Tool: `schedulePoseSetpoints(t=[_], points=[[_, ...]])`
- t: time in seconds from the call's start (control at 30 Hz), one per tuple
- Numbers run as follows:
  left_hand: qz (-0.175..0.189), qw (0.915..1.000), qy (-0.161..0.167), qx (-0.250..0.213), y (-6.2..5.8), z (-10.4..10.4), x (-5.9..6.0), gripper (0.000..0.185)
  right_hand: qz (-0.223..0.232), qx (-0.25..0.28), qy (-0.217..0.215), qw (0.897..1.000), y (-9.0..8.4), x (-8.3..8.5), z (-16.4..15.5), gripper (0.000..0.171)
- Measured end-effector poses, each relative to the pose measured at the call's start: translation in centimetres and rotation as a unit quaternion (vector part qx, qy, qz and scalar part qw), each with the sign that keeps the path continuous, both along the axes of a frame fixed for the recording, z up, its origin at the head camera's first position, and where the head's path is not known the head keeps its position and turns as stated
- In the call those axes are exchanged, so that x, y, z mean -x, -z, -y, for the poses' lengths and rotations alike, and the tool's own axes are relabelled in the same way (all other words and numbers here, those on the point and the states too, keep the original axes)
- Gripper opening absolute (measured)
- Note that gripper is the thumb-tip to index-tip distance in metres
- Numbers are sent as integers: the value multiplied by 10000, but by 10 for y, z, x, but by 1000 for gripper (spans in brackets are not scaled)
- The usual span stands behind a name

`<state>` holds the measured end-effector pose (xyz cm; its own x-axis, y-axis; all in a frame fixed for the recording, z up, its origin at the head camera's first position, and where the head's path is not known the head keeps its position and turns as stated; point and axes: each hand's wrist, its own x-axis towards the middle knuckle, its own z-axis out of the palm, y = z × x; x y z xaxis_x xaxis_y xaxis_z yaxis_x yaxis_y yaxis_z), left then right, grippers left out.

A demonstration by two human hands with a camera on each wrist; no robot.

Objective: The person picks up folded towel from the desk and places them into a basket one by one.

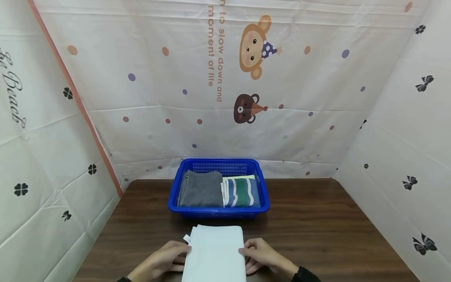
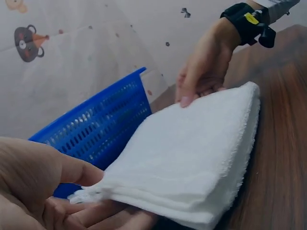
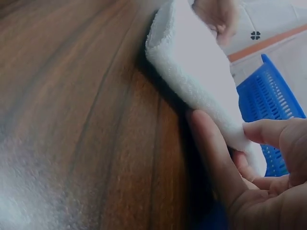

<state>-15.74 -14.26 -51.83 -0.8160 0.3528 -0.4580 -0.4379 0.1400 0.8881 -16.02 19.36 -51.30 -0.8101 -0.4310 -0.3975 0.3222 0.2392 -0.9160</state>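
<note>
1. A folded white towel (image 1: 215, 252) lay on the brown worktop (image 1: 317, 227), just in front of the blue basket (image 1: 218, 211), between my two hands.
2. My left hand (image 1: 165, 258) gripped the towel's left edge: the thumb sat on top, and the fingers (image 2: 110, 213) curled underneath the folded layers, near the corner with the small tag (image 1: 186, 237).
3. My right hand (image 1: 262, 256) gripped the opposite edge, its thumb pressed on top and its fingers (image 3: 216, 163) tucked beneath the fold.
4. The wrist views showed the towel's side edges raised a little off the worktop where my fingers slid under.
5. Inside the basket, a folded grey towel (image 1: 201, 188) filled the left half and a striped blue-green towel (image 1: 241, 192) lay touching it on the right.
6. Behind the basket hung a white printed sheet (image 1: 225, 78) with cartoon bears.
</note>
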Motion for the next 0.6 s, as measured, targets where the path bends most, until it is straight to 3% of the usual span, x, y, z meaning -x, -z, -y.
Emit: schedulePoseSetpoints(t=[0.07, 0.17, 0.47, 0.6], points=[[60, 9993, 363, -10, 1, -1, 1, 27, 37, 70, 4, 10000, 0, -1, 0, 23], [112, 9985, 543, -52, 2, -5, 2, 26, 117, 118, 62, 9998, 0, -2, 1, 24], [226, 9987, 451, -121, 1, -15, 8, 55, 584, 649, 156, 9961, 3, 2, 1, 50], [156, 9986, 490, -78, -1, -17, 8, 56, 770, 849, 121, 9933, 3, 3, 2, 60]])
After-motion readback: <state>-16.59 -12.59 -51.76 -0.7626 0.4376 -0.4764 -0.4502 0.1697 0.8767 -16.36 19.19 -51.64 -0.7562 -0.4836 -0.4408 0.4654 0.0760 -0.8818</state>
